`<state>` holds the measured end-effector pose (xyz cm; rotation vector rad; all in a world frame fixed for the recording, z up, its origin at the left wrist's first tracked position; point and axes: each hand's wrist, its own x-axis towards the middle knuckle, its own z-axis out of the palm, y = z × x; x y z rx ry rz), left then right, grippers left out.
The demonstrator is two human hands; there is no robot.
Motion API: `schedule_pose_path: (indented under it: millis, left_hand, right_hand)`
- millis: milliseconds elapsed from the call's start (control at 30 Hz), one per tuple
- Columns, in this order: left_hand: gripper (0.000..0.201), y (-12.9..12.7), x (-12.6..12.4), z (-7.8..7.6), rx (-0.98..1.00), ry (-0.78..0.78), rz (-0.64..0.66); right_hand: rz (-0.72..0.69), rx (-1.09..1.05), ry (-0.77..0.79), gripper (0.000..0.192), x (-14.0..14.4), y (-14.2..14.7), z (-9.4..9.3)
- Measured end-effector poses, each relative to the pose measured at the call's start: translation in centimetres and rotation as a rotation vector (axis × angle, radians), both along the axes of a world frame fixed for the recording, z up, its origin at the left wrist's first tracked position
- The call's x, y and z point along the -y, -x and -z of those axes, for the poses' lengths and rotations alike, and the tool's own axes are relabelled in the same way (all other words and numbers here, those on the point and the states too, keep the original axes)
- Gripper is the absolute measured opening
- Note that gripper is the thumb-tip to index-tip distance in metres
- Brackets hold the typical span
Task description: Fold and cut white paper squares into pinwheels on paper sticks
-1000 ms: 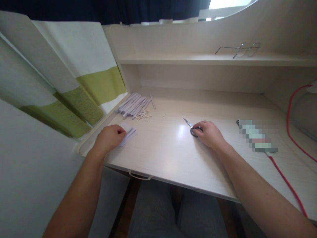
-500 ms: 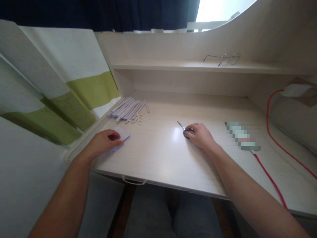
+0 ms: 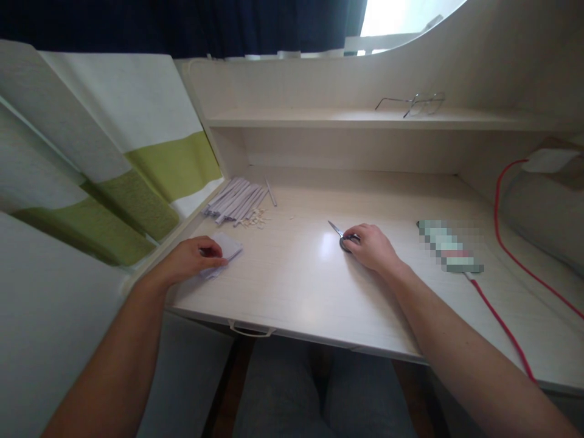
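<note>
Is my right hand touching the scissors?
Touching. The head view shows the right hand closed on the dark handles of the scissors, with the blades showing beyond the fingertips.

wire-framed glasses (image 3: 413, 104) rest on the shelf (image 3: 296, 117), right of its middle. below, a flat device (image 3: 449, 246), face pixelated, lies with a red cable (image 3: 500, 320) at its near end. at far right, a red cord (image 3: 496, 213) meets a white item (image 3: 552, 160). left: a green-banded curtain (image 3: 176, 167). above: a dark blue curtain (image 3: 205, 27) beside a bright window (image 3: 399, 18).
</note>
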<state>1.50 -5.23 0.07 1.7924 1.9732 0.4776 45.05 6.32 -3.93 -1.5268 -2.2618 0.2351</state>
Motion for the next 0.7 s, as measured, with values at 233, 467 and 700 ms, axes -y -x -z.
schedule_pose_path:
  millis: [233, 467, 700]
  left_hand:
    - [0.039, 0.0, 0.1, -0.3, 0.046, 0.018, 0.016]
    - [0.041, -0.6, 0.3, 0.2, -0.129, -0.034, 0.014]
    - [0.043, -2.4, 0.6, -3.8, -0.447, -0.077, -0.116]
  right_hand:
    - [-0.002, 0.000, 0.004, 0.022, -0.1, 0.0, 0.0]
    - [0.021, 0.011, 0.026, 0.023, -0.1, 0.1, -0.1]
    - [0.084, -0.003, 0.039, 0.024, -0.9, -0.1, -0.1]
